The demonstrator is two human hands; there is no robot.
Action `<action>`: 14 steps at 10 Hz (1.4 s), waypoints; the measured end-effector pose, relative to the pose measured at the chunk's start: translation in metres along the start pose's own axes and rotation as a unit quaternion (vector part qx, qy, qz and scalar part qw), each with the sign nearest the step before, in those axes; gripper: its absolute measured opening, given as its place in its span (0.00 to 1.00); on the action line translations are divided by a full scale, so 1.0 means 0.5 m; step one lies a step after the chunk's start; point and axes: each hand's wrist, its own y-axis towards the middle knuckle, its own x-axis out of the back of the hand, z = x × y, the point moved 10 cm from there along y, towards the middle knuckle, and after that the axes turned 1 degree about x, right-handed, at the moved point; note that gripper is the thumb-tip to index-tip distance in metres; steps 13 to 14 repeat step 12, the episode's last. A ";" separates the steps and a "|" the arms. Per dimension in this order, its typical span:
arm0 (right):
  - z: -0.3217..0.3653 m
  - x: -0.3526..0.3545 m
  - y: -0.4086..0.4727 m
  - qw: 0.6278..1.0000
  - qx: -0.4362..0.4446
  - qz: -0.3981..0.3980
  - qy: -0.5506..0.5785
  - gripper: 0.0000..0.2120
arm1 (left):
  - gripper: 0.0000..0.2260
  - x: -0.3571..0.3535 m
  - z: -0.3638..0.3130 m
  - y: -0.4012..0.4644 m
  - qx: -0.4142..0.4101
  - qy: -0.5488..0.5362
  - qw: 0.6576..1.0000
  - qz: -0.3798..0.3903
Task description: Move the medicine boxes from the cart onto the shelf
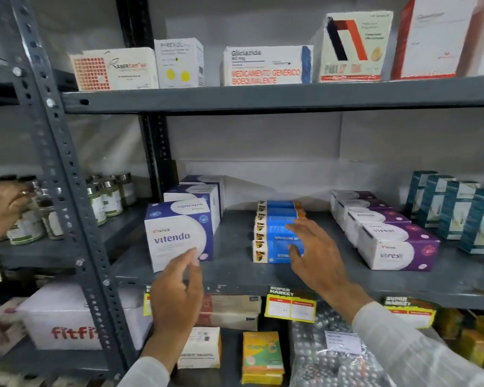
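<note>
On the grey metal middle shelf [235,270] the medicine boxes already stand in rows running from front edge to back, and the cart is not in view, so nothing shows how many boxes remain to be brought. The left hand [176,300] reaches up from below with fingers loosely spread, its fingertips touching the lower front face of the white-and-blue "vitendo" carton [176,236], which stands directly ahead of and above that hand at the front of its row; it grips nothing. The right hand [316,252] lies open and flat, palm down, fingers resting on the top and front of the nearest blue-and-white flat box [274,251], whose long axis runs left to right across the shelf. Each hand is thus nearer to its own row, and my judgement is that the coming move is a squaring-up push toward the back rather than a fresh placement. Counted: three vitendo cartons in line; about five blue flat boxes, the rearmost hard to separate; four white-and-purple "viresi" boxes [397,248] to the right; four teal upright cartons [456,210] beyond them, perhaps more past the frame edge. Another person's hand [3,208] at far left is among small glass jars [106,196] on the neighbouring rack.
</note>
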 end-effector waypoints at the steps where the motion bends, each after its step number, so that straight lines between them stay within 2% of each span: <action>1: 0.113 -0.044 0.029 0.988 -0.003 0.027 0.153 0.20 | 0.18 0.102 0.064 0.033 0.054 -0.045 0.991 -0.114; 2: 0.213 -0.151 0.044 0.928 -0.084 0.170 0.322 0.25 | 0.14 0.083 0.113 0.077 0.191 -0.186 0.964 -0.019; 3: 0.270 -0.247 0.038 0.865 -0.160 0.228 0.417 0.18 | 0.20 0.025 0.122 0.107 0.276 -0.328 0.898 0.098; 4: 0.288 -0.299 0.027 0.871 -0.181 0.205 0.408 0.29 | 0.29 0.009 0.142 0.142 0.274 -0.326 0.892 0.150; 5: 0.312 -0.310 0.016 0.869 -0.186 0.192 0.416 0.33 | 0.33 -0.001 0.171 0.171 0.278 -0.314 0.890 0.179; 8: 0.320 -0.288 0.029 0.881 -0.170 0.180 0.403 0.32 | 0.31 -0.029 0.179 0.189 0.278 -0.342 0.874 0.204; 11: 0.324 -0.290 0.032 0.887 -0.167 0.190 0.386 0.37 | 0.30 -0.044 0.193 0.196 0.276 -0.319 0.882 0.211; 14: 0.330 -0.288 0.037 0.887 -0.168 0.183 0.389 0.38 | 0.30 -0.041 0.191 0.202 0.265 -0.311 0.888 0.211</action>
